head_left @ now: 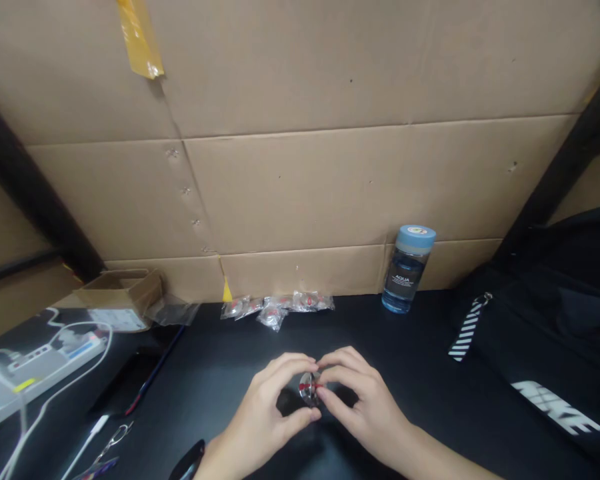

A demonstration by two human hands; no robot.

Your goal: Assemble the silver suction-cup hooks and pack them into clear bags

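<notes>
Between my two hands, low in the middle of the head view, is a small round object of shiny metal rings with a red bar (309,387) across it, like a little gyroscope. My left hand (280,393) curves about it from the left, thumb on the near side and fingertips on the far side. From the right, my right hand (363,393) pinches it with thumb and fingers at the end of the red bar. Fingertips hide part of the rim. A dark band (190,460) circles my left wrist.
Several clear packets (273,315) with shiny red-marked pieces lie along the cardboard wall (300,193). A blue-capped bottle (407,273) stands at back right, beside a black bag (545,347). At left are an open carton (123,297), a phone (125,383) and a power strip (45,370) with cables.
</notes>
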